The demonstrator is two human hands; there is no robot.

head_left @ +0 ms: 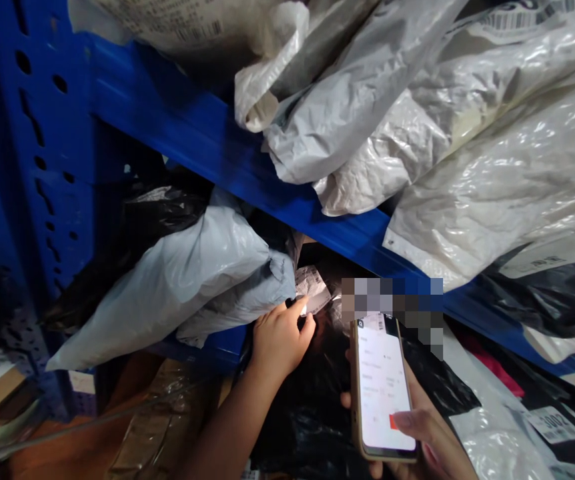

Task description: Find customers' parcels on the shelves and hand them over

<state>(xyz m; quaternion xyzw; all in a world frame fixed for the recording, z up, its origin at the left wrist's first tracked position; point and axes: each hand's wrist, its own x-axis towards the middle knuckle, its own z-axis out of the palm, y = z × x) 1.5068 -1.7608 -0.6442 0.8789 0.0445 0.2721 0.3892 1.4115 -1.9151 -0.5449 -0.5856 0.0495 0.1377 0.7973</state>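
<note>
My left hand (280,340) reaches into the lower shelf, its index finger and thumb closed on a black plastic parcel bag (312,393) at the edge of its crumpled white label (312,290). Its other fingers are hidden. Just left of that hand lie pale grey parcel bags (182,267), sticking out over the shelf edge. In my right hand (432,427) is a phone (385,387), held upright over the black bag. The thumb rests on the screen beside an orange-red button. The screen text is too blurred to read, and a pixelated patch covers the area around its top.
A blue shelf beam (167,147) crosses diagonally above my hands, with white parcel bags (357,107) hanging over it. A perforated blue upright (42,200) stands at left. Brown wrapped packages (157,420) lie below. At lower right is a bag label (555,425) reading 3002.
</note>
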